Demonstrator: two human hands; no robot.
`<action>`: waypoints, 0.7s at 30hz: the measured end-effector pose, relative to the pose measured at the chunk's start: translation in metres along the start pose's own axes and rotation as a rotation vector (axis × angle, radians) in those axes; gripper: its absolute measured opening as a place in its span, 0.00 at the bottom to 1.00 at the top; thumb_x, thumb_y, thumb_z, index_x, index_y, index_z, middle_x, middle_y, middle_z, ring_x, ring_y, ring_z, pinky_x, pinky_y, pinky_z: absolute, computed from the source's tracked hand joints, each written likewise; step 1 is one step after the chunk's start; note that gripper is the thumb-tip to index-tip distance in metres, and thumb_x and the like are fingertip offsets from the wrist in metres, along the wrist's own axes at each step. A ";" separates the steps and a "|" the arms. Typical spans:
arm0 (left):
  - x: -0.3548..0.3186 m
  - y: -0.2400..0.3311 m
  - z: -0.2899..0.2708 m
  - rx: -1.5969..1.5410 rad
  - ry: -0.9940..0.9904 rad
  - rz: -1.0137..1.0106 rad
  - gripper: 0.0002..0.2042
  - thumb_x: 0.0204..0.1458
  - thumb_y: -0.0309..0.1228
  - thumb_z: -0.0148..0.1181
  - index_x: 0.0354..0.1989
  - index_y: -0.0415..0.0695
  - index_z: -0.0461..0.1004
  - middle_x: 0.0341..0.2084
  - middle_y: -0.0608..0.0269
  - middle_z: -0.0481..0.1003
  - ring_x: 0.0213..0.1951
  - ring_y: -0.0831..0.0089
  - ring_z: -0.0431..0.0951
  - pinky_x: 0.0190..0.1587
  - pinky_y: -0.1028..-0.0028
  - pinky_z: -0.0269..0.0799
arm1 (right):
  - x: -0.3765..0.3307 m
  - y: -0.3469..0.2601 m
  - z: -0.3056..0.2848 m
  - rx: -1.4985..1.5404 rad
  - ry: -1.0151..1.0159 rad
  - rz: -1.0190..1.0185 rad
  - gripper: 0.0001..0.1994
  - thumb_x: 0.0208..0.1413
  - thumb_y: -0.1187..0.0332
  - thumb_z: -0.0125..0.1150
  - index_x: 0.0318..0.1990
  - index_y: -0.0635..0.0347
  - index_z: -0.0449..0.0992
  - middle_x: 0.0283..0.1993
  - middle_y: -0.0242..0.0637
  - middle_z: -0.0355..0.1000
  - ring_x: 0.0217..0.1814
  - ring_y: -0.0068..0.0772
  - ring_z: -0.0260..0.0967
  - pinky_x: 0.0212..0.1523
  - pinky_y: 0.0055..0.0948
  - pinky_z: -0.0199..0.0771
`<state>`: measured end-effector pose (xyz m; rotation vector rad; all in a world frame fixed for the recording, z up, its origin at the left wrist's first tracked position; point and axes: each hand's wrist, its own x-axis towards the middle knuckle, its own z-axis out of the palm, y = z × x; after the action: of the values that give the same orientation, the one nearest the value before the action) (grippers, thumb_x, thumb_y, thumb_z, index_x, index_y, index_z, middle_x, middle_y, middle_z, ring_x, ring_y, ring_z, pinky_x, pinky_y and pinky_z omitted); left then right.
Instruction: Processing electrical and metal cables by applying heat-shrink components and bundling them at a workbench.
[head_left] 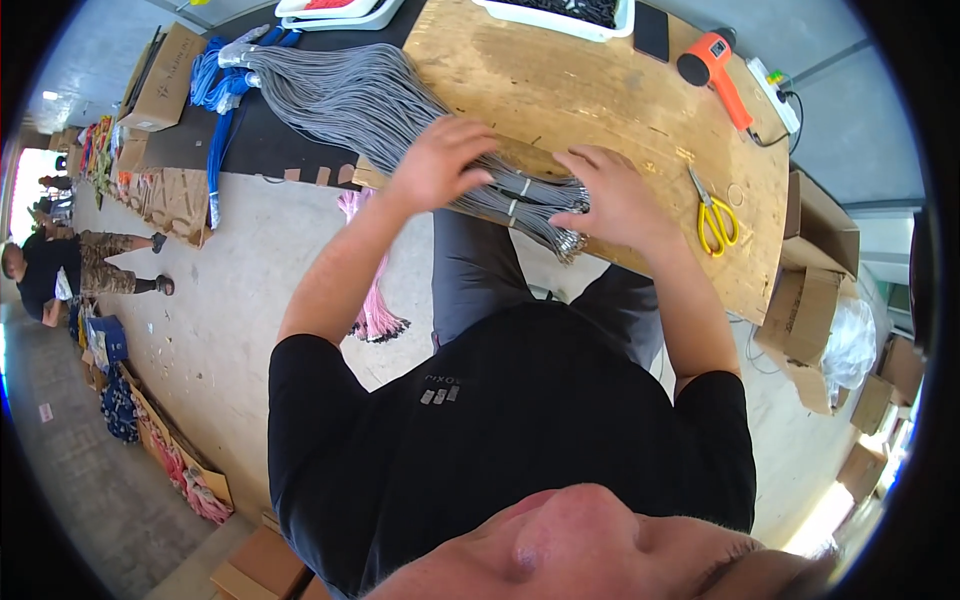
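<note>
The grey cable bundle runs obliquely rightward beneath the spread left hand, its tipped end lying nearest the right hand, likewise parted.

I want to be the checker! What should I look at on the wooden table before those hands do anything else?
1. Left hand at the grey cable bundle: ok, it is over the cables.
2. White ties on the bundle: ok, two show between the hands.
3. All cable ends in sight: not ok, the right hand covers some.
4. Yellow-handled scissors away from fingers: ok, they lie apart, right of the right hand.
5. Orange heat gun switched off: cannot tell, though it lies away from the cables.
</note>
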<state>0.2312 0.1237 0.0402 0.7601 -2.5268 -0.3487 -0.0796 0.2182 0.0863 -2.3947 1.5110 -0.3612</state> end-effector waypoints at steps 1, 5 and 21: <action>0.008 0.019 0.009 0.028 -0.031 0.084 0.24 0.54 0.43 0.70 0.58 0.49 0.79 0.55 0.59 0.79 0.62 0.56 0.75 0.69 0.55 0.64 | -0.006 -0.001 0.003 0.000 -0.005 0.017 0.43 0.46 0.50 0.81 0.69 0.58 0.71 0.68 0.46 0.71 0.72 0.53 0.66 0.72 0.48 0.66; 0.009 0.026 0.037 0.148 -0.039 0.115 0.23 0.56 0.51 0.66 0.56 0.51 0.79 0.53 0.62 0.80 0.58 0.59 0.78 0.67 0.56 0.65 | -0.021 -0.007 0.020 0.193 0.045 0.089 0.44 0.47 0.49 0.81 0.71 0.55 0.69 0.70 0.48 0.69 0.74 0.58 0.64 0.71 0.48 0.68; 0.048 0.017 0.054 0.183 0.007 0.219 0.16 0.54 0.47 0.70 0.40 0.49 0.80 0.38 0.64 0.81 0.44 0.62 0.81 0.49 0.64 0.73 | -0.062 0.002 0.080 0.449 0.510 0.013 0.59 0.34 0.73 0.85 0.78 0.52 0.55 0.78 0.58 0.50 0.80 0.69 0.52 0.77 0.52 0.62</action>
<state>0.1605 0.1157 0.0186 0.5404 -2.6284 -0.0415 -0.0792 0.2821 0.0080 -2.0170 1.4284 -1.2382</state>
